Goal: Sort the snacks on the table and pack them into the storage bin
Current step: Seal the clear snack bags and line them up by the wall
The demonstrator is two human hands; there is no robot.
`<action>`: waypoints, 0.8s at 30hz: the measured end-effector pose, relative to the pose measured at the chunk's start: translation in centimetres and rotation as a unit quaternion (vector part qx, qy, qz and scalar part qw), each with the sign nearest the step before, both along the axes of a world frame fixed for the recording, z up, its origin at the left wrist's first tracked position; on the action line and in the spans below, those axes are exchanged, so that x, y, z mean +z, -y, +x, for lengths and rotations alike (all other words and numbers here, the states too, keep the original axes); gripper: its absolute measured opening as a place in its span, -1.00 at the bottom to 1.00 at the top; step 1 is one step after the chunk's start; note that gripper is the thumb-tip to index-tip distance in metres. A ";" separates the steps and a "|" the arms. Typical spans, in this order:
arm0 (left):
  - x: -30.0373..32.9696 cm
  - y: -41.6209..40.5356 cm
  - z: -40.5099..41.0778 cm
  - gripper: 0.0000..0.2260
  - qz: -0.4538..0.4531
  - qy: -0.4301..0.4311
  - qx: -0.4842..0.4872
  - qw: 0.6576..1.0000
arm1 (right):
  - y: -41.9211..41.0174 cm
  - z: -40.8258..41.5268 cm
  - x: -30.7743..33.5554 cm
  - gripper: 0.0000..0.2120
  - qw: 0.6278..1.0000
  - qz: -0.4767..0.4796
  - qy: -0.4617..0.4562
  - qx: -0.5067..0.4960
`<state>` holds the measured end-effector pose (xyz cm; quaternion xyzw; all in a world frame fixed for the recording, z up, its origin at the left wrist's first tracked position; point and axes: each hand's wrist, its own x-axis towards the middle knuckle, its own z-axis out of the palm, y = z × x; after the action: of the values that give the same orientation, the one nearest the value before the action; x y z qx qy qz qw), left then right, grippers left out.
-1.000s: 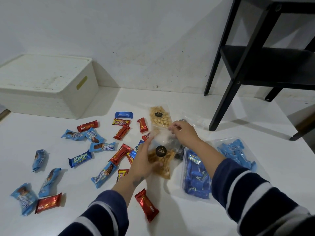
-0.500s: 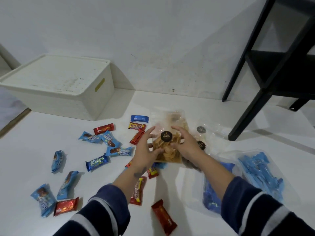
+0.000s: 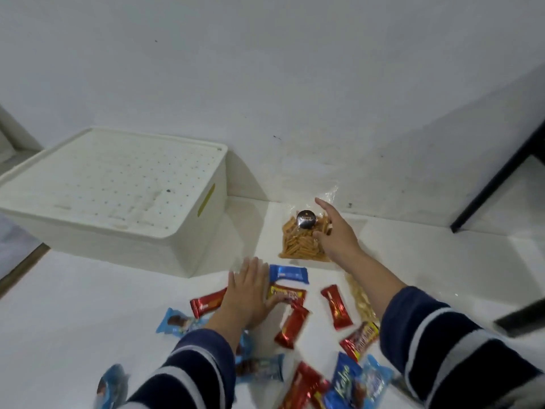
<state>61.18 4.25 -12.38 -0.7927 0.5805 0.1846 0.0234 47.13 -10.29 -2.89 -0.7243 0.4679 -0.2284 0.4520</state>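
Lidded white storage bin at table's far left, clear bag of snack sticks by far edge, right hand open-fingered touching it, left hand flat among scattered red and blue wrapped snacks, black stand leg far right.

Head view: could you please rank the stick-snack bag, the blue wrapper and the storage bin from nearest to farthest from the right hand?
1. Stick-snack bag: by the wall, under the right hand.
2. Blue wrapper: nearer the camera, to the hand's left.
3. Storage bin: lidded, far left.
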 end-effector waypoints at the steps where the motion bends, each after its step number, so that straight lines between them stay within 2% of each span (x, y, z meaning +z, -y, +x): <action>1: -0.5 0.4 0.4 -0.18 0.012 0.004 -0.012 1.000 | 0.9 1.4 -0.5 -0.31 1.000 0.002 0.003 0.001; 5: -1.7 0.9 0.7 -0.17 0.031 0.040 -0.019 0.999 | 3.6 6.7 -2.7 -0.27 1.000 0.014 0.020 0.003; 14: -2.1 1.5 1.5 -0.22 0.046 0.021 -0.043 0.998 | 7.6 14.2 -6.1 -0.25 0.994 0.039 0.100 -0.012; 19: -2.1 1.2 1.5 -0.19 0.030 0.020 -0.044 0.998 | 7.8 14.1 -6.7 -0.24 0.997 0.024 0.076 0.003; 22: -2.2 1.2 1.4 -0.18 0.036 0.027 -0.041 0.998 | 7.4 12.9 -5.9 -0.23 0.997 0.047 0.044 0.036; 24: -2.4 1.4 1.4 -0.16 0.036 0.027 -0.035 0.998 | 6.9 11.5 -5.1 -0.30 0.996 0.063 0.028 0.048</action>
<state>62.60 2.89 -14.80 -0.7752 0.6000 0.1830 0.0742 58.62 -17.22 -8.02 -0.7097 0.4328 -0.1965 0.5200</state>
